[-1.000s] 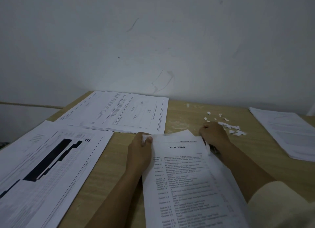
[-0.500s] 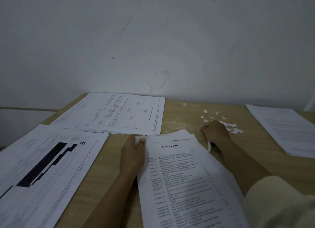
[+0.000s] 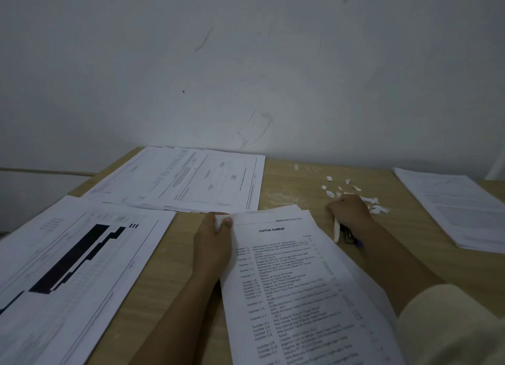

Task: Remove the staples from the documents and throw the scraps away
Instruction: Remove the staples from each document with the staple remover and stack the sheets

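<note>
Wooden worktop [image 3: 287, 189], centre frame: left hand [image 3: 213, 241] pinches the upper-left corner of the document [image 3: 287, 282]; right hand [image 3: 351, 211], curled round a white paper strip [image 3: 336, 231], rests beside scattered paper scraps [image 3: 375, 204].

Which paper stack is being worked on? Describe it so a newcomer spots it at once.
On the wooden table, several paper stacks lie spread; look at the document nearest the camera, right of centre. The left hand pinches its top left corner, and it alone carries the heading DAFTAR GAMBAR above a numbered list.
</note>
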